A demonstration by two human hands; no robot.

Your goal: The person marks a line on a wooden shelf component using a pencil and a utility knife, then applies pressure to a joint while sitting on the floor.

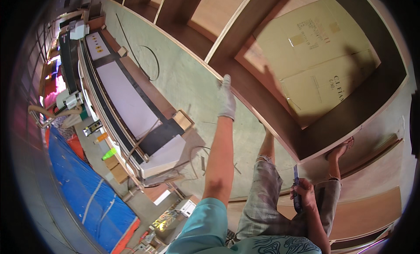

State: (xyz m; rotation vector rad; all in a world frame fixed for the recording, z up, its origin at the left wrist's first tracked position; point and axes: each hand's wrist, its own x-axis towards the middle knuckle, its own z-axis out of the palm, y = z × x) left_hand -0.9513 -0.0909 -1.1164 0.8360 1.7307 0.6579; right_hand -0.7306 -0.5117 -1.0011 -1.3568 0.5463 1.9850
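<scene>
A brown wooden shelf unit (280,127) with open compartments fills the upper right, its pale front edge turned toward me. My left hand (227,101), in a light grey glove, reaches forward and lies against that edge near a divider. Its fingers look stretched out, seen side-on and partly hidden. Near my lap, my bare right hand (305,192) is closed round a utility knife (298,201) with a dark handle. The blade points up toward the unit's near corner, apart from it.
A cardboard sheet (315,57) shows through the largest compartment. On the left lies a long panelled piece (127,92) in white and black. Beyond it are a blue tarp (87,188) and a green bottle (109,154). A thin curved strip (153,63) lies on the floor. Wooden panels (367,210) are at right.
</scene>
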